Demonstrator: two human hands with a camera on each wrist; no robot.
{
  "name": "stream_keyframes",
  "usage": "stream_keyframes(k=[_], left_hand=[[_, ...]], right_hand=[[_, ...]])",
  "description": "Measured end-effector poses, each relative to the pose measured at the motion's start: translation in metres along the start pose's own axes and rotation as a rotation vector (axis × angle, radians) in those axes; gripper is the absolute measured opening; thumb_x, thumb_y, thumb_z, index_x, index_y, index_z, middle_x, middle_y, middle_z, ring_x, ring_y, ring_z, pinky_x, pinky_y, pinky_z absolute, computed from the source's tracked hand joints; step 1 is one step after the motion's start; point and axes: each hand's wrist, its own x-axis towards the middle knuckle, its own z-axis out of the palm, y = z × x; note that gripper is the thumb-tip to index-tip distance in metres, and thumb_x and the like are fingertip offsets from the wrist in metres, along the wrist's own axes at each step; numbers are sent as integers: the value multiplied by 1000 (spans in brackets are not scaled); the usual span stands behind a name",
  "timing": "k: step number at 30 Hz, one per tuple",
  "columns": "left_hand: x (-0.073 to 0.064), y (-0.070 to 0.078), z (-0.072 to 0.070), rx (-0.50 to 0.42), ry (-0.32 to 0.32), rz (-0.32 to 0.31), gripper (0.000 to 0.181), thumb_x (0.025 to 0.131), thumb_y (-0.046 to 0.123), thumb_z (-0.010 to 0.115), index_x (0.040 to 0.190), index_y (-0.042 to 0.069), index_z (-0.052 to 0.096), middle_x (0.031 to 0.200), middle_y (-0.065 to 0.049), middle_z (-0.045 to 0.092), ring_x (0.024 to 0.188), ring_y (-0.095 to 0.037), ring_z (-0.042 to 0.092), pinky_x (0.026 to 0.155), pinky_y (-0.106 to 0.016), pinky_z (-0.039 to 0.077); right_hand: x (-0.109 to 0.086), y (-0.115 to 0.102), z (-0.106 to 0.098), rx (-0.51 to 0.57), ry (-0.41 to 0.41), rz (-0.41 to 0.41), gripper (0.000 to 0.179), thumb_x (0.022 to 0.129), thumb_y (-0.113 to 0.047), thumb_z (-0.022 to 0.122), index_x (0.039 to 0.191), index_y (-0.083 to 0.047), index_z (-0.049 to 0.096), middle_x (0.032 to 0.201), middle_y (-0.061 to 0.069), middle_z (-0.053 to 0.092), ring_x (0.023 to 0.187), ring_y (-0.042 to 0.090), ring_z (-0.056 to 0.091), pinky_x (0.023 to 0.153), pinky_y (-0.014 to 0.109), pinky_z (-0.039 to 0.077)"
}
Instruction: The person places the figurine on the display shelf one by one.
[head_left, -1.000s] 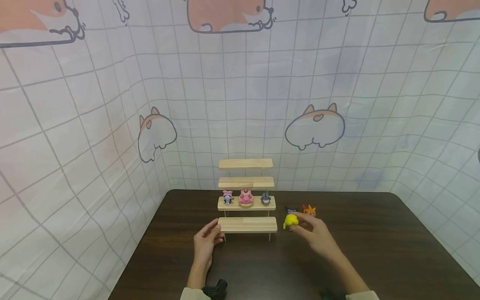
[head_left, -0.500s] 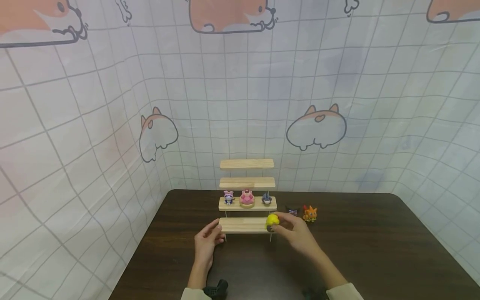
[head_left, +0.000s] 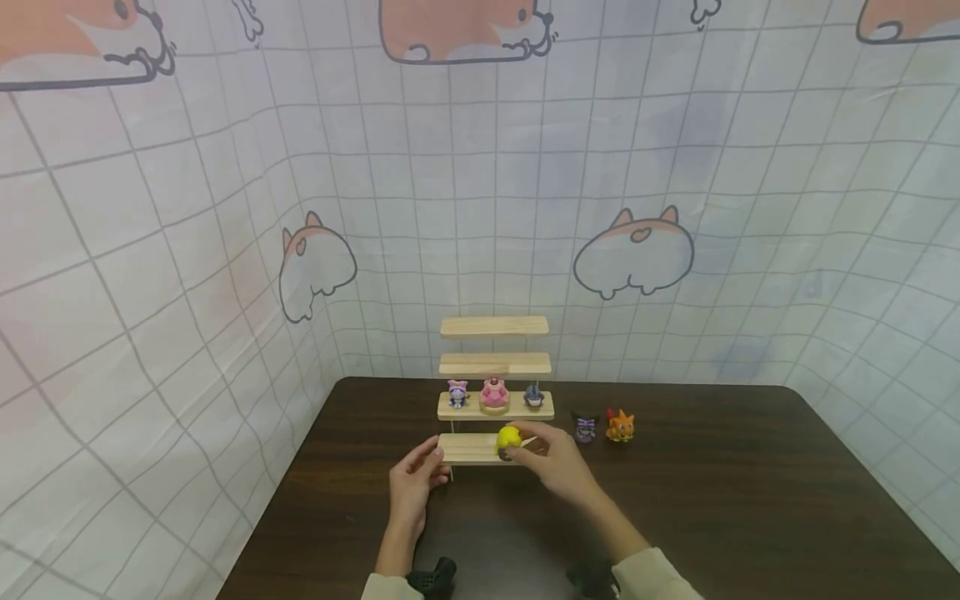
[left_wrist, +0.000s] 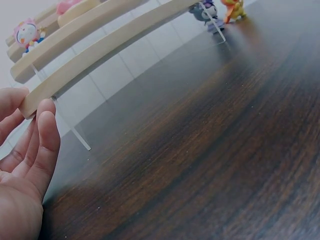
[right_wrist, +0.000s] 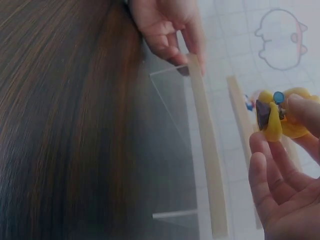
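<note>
A pale wooden stepped display stand [head_left: 467, 448] with several tiers is at the table's middle. My left hand [head_left: 411, 483] pinches the left end of its lowest board, thumb on top and fingers below, as the left wrist view shows. Between the thumb and fingers of my right hand [head_left: 561, 468] is a small yellow toy figurine [head_left: 507, 438], close over the middle of that board. In the right wrist view the figurine [right_wrist: 273, 120] has a dark part and a blue round piece. On the tier above stand a pink-hatted figurine [head_left: 457, 395], a pink figurine [head_left: 494, 397] and a grey-blue figurine [head_left: 533, 397].
To the right of the stand, a dark purple figurine [head_left: 585, 428] and an orange figurine [head_left: 621, 427] stand on the dark wooden table [head_left: 720, 483]. A white grid-patterned cloth [head_left: 480, 233] with cartoon dogs hangs behind and along the sides.
My right hand has carried the yellow figurine leftward from beside the stand to over its lowest board. The dark purple figurine is now uncovered. My left hand keeps its hold on the board.
</note>
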Motion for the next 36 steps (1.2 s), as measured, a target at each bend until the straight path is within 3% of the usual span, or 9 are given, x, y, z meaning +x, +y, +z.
stream_keyframes(k=[4,22,36], left_hand=[[0,0,0,-3,0,2,39,97,22,73,133,8,69,94,-3,72,76,-12,72,68,-26,62],[0,1,2,-12,0,7,38,98,19,72,133,6,68,93,-4,69,74,-12,71,66,-25,62],[0,1,1,-4,7,-13,38,98,21,72,133,8,68,96,-3,69,76,-12,71,69,-25,62]], right_hand=[[6,-2,9,-1,2,-22,40,91,-22,79,129,-13,70,113,13,73,86,22,73,70,24,59],[30,2,40,-55,6,-18,41,92,-25,77,129,-11,70,116,14,72,95,29,72,70,29,59],[42,5,57,-115,31,-22,34,91,-24,79,123,-12,73,106,7,76,93,19,71,83,37,59]])
